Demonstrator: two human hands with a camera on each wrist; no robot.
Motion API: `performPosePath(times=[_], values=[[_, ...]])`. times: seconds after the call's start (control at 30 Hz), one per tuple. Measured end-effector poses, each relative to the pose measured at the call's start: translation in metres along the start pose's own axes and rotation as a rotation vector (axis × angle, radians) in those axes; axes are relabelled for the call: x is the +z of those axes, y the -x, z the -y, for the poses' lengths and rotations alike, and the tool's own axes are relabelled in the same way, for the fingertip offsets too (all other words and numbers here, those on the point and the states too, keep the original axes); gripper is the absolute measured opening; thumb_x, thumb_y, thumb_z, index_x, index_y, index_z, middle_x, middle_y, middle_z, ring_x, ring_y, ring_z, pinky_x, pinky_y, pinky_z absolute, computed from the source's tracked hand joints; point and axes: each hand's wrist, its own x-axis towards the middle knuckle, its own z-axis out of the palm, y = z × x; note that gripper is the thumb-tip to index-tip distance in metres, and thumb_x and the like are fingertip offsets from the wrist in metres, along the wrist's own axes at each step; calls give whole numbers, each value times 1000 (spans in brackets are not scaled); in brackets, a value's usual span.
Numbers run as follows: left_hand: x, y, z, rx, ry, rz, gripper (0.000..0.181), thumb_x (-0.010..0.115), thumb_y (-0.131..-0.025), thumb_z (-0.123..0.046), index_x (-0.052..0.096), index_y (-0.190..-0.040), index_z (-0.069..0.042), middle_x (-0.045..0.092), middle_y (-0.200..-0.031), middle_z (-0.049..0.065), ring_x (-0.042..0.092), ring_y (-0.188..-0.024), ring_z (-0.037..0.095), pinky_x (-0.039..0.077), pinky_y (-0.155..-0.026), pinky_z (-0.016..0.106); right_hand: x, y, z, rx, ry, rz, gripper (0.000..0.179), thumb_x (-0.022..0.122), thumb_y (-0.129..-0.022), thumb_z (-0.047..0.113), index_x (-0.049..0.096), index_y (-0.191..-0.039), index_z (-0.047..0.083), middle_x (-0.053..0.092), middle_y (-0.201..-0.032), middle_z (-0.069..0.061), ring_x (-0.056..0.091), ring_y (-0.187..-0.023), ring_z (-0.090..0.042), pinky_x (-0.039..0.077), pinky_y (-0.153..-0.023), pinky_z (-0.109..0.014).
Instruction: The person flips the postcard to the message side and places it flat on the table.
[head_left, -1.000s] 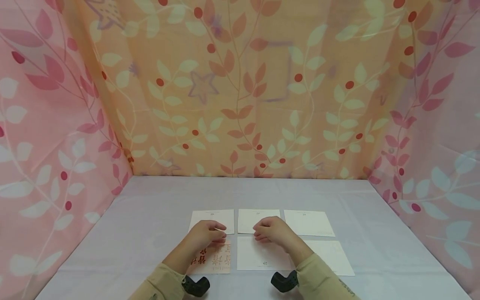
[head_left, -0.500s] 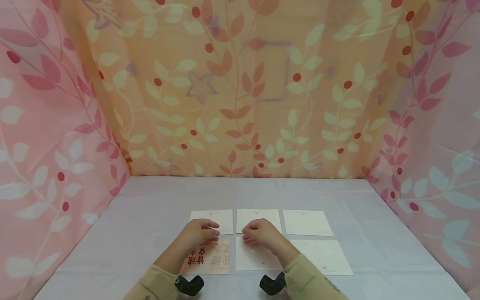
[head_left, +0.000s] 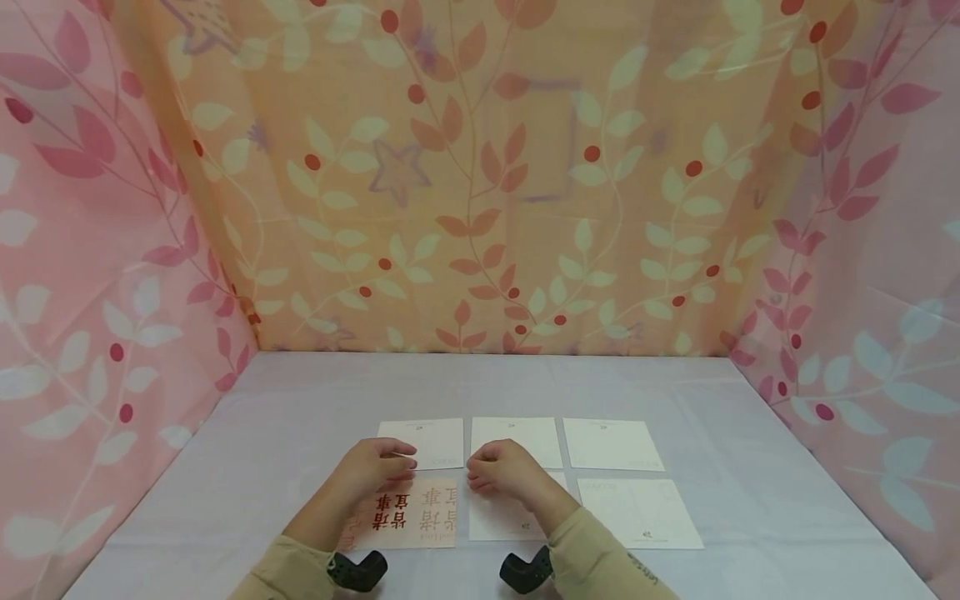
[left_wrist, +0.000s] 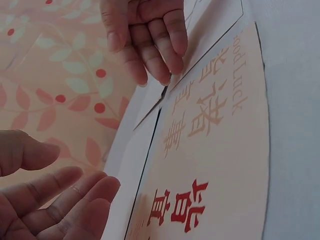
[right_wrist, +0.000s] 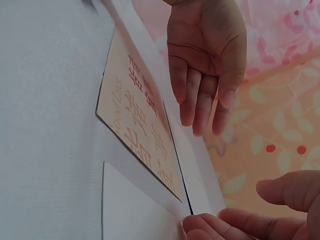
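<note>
A printed card (head_left: pixel 423 525) with red and pale orange characters lies in the near row at the left. My left hand (head_left: pixel 371 471) hovers over its far edge, fingers relaxed and holding nothing. To the right, my right hand (head_left: pixel 513 477) hangs above a white card (head_left: pixel 495 525), its far edge partly hidden by that hand. Both palms face each other across a gap. The left wrist view shows "Good Luck" lettering on the printed card (left_wrist: pixel 215 140). In the right wrist view, the right hand's fingertips (right_wrist: pixel 200 222) are close to a white card (right_wrist: pixel 135 210); contact is unclear.
Three white cards form the far row: one at left (head_left: pixel 435 442), one in the middle (head_left: pixel 517 437), one at right (head_left: pixel 611 442). Another white card (head_left: pixel 637 512) lies near right. Patterned curtains (head_left: pixel 480 208) enclose the white tabletop (head_left: pixel 315 400) behind and at both sides.
Both hands have shifted left across the cards, with fingers still relaxed. More of the printed card and the near right white card now shows. The cards lie in the same arrangement.
</note>
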Motion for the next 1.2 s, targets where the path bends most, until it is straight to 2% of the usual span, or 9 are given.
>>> performPosePath(times=[0.23,0.57,0.93,1.2], values=[[-15,5,3,-11,-17,-66,26,60,-86,-9,61,-110,1,66,-96,10,64,-80,19,54,-70,33,7,0,-1,20,24,-10,17,61,-87,14,65,-92,-2,64,-80,-8,64,-72,-19,54,-64,-31],[-28,10,12,-12,-50,-134,26,63,-83,-6,62,-106,4,66,-90,11,64,-79,18,53,-69,32,13,-1,-1,21,22,-21,15,61,-86,12,66,-91,-1,64,-79,-9,64,-73,-19,54,-64,-31],[-46,9,25,-66,-79,-184,27,64,-83,-10,62,-108,2,65,-94,10,62,-77,15,53,-68,30,15,4,1,22,24,-20,15,62,-86,12,66,-91,-1,63,-79,-7,64,-74,-18,54,-66,-32],[-52,10,30,-83,-110,-190,27,62,-84,-11,62,-107,2,66,-91,8,60,-76,13,52,-67,30,15,5,0,19,27,-28,13,63,-85,10,66,-91,-2,64,-80,-7,65,-74,-18,54,-64,-31]])
